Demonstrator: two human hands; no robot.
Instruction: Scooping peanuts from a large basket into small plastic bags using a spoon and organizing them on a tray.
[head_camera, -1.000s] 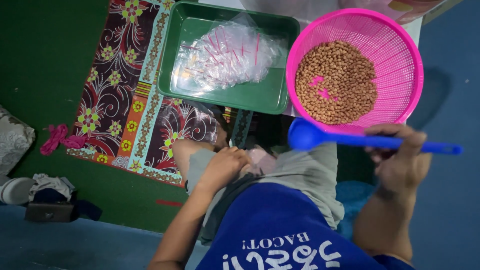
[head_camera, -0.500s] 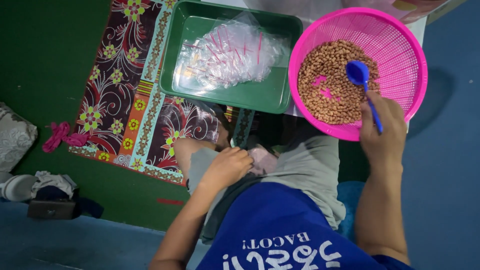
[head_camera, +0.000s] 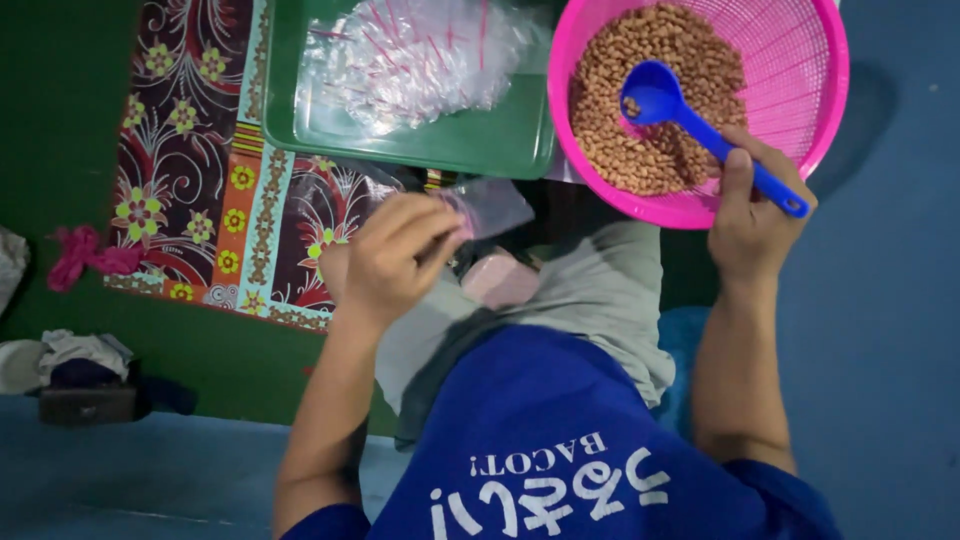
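The right hand (head_camera: 750, 215) grips the handle of a blue scoop (head_camera: 690, 120), fingers wrapped over it near its far end — the bowl of the scoop rests in the brown peanuts (head_camera: 640, 110) that fill much of one pink mesh basket (head_camera: 800, 110). The left hand (head_camera: 395, 260) pinches a small clear plastic bag (head_camera: 490, 205) between fingertips and thumb, held above the lap, just below the edge of the green tray (head_camera: 450, 145). That one tray carries a heap of more clear bags with red strips (head_camera: 420, 55); their number cannot be told. Tray and basket sit side by side, touching or nearly so. A dark floral cloth (head_camera: 210, 200) with orange and teal bands lies under the tray's left part. At far left — a pink rag (head_camera: 85, 255) and a small pile of clothes (head_camera: 75, 365).
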